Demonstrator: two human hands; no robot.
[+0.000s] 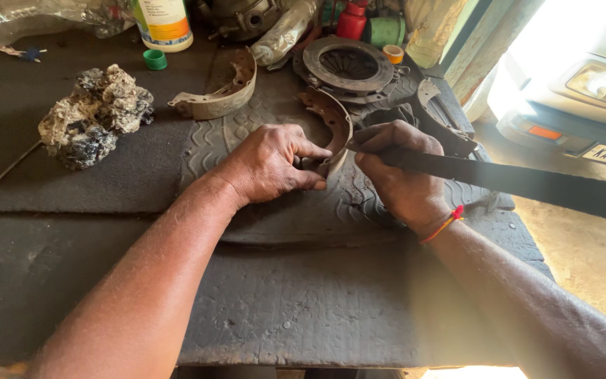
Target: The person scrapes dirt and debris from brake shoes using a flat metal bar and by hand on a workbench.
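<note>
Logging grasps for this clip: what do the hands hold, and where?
Left hand grips the rusty curved brake shoe at its lower end. Right hand holds a long dark flat tool near its front end.

The brake shoe [331, 119] in the middle is rusty brown with a pale grey rim. At 11 o'clock a second brake shoe [222, 95] is beige and rust. The rubber mat [247, 140] is dark grey with a wavy tread pattern. At 10 o'clock the rag [96, 116] is dirty white and black. The bottle cap [154, 59] is green. The wrist thread [447, 221] is red and yellow.
</note>
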